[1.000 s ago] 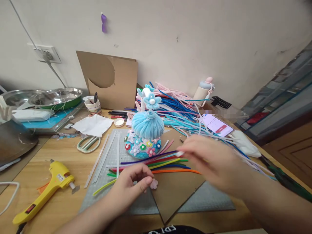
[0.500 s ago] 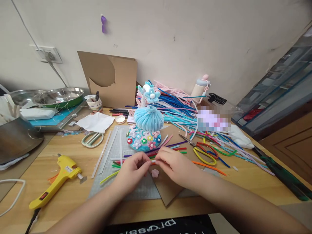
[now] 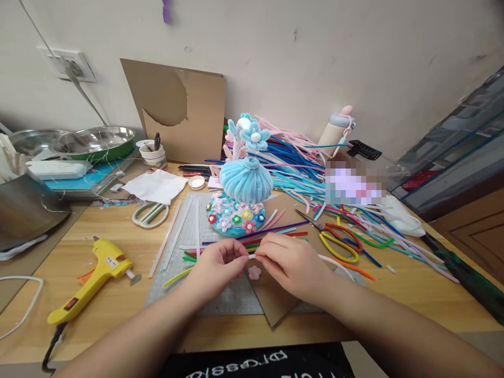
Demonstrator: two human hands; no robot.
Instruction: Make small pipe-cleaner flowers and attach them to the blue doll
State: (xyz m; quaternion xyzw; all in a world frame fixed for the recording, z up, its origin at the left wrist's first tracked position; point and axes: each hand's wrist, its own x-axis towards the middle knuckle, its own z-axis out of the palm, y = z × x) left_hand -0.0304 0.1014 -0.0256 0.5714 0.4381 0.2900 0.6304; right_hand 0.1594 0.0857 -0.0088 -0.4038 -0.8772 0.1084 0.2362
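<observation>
My left hand pinches one end of a white pipe cleaner between thumb and fingers. My right hand is closed on the same pipe cleaner, fingertips almost touching the left ones; its white length comes out past the right side of that hand. Just below the fingertips a small pink flower lies on the brown cardboard. Behind my hands stands a blue fuzzy lamp-like ornament, with a pleated shade, blue flowers on top and a base covered in colourful flowers.
A yellow glue gun lies at left, green-handled scissors behind it. Scissors with yellow and orange handles rest at right. Many pipe cleaners are heaped behind. A grey cutting mat, a metal pot and a bottle are also there.
The view has tilted down slightly. A white pipe cleaner length now shows to the right of my right hand, and a short white stretch shows between my fingertips.
</observation>
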